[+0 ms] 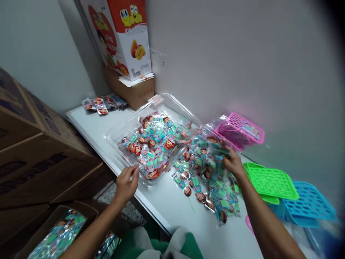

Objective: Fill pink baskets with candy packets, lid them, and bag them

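Observation:
A clear plastic tub [167, 96] on the white table holds many small shiny packets with cartoon figures. My left hand [127, 182] is at the tub's near left edge, thumb and fingers pinched together; what they hold, if anything, is too small to name. To the right of the tub lies a loose pile of similar packets [201, 180]. Over the back of this pile, my right hand [232, 162] has its fingers closed on some packets [217, 145], which are blurred.
Pink [239, 129], green [275, 181] and blue [308, 203] plastic baskets line the right side. A printed carton [134, 46] stands on a brown box [144, 93] at the back. Brown cartons [51, 158] are stacked at left; an open box [90, 212] of packets sits below.

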A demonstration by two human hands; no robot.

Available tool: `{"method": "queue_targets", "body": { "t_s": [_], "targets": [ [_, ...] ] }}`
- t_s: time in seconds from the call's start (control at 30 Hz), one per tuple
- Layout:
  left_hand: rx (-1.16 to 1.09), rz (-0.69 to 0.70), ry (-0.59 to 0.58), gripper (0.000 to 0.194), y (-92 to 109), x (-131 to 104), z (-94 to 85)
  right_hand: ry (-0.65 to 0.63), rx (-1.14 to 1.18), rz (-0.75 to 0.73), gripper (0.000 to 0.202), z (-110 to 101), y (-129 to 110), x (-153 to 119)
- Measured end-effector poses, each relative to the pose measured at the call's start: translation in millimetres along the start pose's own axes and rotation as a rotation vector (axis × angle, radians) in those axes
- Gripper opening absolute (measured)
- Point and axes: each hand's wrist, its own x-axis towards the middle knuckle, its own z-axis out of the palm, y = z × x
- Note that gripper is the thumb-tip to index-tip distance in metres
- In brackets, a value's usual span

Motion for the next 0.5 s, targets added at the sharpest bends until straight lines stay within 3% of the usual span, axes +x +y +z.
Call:
{"method": "queue_targets", "body": {
  "t_s": [0.13, 0.23, 0.3, 0.37, 0.43, 0.5],
  "targets": [
    [0.038, 0.019, -0.024, 0.027, -7, 63, 21.9, -0.256, -0.186, 0.031, 0.072, 32, 37, -21],
    [0.159, -0.046, -0.072, 0.027, -19, 108, 38.0, -0.435, -0.291, 0.105, 0.089, 36, 35, -12],
    [0.244, -0.079, -0.094, 0.027, -24, 135, 43.8, -0.462, -0.263, 0.086, 0.088, 35, 18, -1],
    [0.328, -0.083, -0.028, 0.03, -27, 160, 42.7, -0.395, -0.123, 0.106, 0.078, 39, -13, 0],
    [0.426, -0.066, 0.094, 0.041, -28, 186, 34.6, -0.302, 0.095, 0.244, 0.068, 54, -52, -14],
    [0.536, -0.07, 0.128, 0.054, -29, 213, 23.1, -0.342, 0.351, 0.436, 0.068, 83, -95, -41]
  ]
}}
